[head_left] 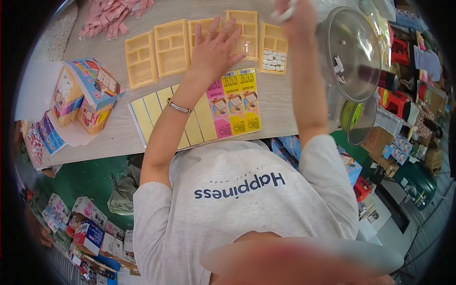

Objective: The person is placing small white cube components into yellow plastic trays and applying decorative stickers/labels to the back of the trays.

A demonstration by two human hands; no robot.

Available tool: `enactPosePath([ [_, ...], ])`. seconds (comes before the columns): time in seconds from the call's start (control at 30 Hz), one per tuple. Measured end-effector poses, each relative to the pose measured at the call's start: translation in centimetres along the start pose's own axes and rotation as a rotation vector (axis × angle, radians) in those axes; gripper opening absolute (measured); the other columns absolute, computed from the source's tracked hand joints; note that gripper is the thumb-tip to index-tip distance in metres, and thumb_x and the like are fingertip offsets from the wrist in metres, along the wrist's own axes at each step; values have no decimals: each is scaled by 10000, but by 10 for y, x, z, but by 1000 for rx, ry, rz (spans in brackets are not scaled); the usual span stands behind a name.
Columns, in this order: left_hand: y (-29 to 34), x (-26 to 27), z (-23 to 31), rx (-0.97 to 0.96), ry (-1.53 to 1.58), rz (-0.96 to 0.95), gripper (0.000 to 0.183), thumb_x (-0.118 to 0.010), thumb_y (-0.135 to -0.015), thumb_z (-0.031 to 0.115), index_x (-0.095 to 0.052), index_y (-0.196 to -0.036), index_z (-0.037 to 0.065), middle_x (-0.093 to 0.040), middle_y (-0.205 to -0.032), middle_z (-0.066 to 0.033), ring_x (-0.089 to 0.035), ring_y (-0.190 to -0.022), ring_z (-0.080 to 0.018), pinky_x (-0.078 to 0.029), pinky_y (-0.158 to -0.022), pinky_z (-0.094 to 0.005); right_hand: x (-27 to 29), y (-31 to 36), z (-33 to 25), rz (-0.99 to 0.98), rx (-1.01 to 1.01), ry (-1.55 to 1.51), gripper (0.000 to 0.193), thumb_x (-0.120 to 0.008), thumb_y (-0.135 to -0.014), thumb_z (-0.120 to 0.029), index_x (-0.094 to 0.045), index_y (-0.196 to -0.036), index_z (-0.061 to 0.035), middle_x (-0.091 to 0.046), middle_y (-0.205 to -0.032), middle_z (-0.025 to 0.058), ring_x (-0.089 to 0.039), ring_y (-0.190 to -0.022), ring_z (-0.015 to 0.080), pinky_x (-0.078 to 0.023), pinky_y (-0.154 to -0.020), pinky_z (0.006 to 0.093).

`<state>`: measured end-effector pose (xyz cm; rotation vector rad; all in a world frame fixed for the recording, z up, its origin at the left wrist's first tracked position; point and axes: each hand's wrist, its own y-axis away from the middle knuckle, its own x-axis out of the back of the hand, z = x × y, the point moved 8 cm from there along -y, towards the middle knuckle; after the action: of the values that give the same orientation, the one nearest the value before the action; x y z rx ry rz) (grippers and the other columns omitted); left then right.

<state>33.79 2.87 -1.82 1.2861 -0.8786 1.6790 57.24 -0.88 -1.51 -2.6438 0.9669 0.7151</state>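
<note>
Several pale-yellow compartment trays (141, 78) stand in a row across the table. My left hand (213, 51) lies over the middle ones with its fingers spread, touching them and partly hiding one. The rightmost tray (273, 33) has small white blocks (273, 61) in its near compartment. Beyond that tray, at the top edge, my right hand (297, 18) is blurred and closed around something white (283, 15) whose kind I cannot make out. Below the trays lies a sheet of labels (194, 121), part bare yellow strips, part pink and yellow printed ones.
Right of my right arm stands a clear plastic bowl (327, 42) with a few small white pieces. Pink packets (114, 16) are heaped at the far left. Nearer left are stacked printed card packs (88, 97). Cartons (90, 232) and red stools (394, 102) occupy the floor around.
</note>
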Motion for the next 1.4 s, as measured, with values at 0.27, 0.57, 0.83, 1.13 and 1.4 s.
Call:
enactPosePath([
  [0.27, 5, 1, -3, 1, 81, 143, 836, -630, -879, 575, -396, -1496, 64, -349, -1583, -66, -237, -1500, -273, -162, -1194, -598, -60, 82, 44, 40, -63, 58, 104, -584, -975, -153, -593, -980, -50, -602, -715, 65, -551, -567, 149, -480, -545, 300],
  [0.57, 13, 5, 4, -9, 49, 183, 883, -660, -853, 575, -389, -1485, 22, -381, -1552, -99, -287, -1479, -269, -179, -1187, -584, -57, 93, 37, -78, 74, 12, 130, -497, -904, -74, -569, -810, -20, -644, -796, 117, -591, -689, 171, -489, -661, 298],
  [0.83, 20, 1, 21, 7, -19, 115, 785, -592, -893, 585, -375, -1532, 184, -371, -1580, -1, -291, -1482, -241, -135, -1195, -592, -50, 99, 12, 21, 216, 72, 211, -517, -874, -49, -527, -664, -48, -624, -733, 106, -533, -633, 163, -443, -604, 291],
  [1.13, 30, 3, 36, -35, 31, 101, 865, -613, -860, 621, -346, -1549, 171, -326, -1607, 6, -249, -1498, -231, -107, -1205, -579, -19, 119, -4, 251, -93, 102, 152, -526, -860, 25, -589, -764, -74, -567, -683, 49, -431, -527, 95, -344, -471, 253],
  [1.4, 33, 2, 38, -61, -45, 15, 896, -563, -865, 681, -342, -1550, 149, -305, -1617, -13, -219, -1510, -227, -87, -1210, -571, -53, 152, -23, -215, 104, 1627, 351, -734, -869, -181, -687, -1202, -82, -582, -694, 42, -581, -637, 169, -458, -577, 322],
])
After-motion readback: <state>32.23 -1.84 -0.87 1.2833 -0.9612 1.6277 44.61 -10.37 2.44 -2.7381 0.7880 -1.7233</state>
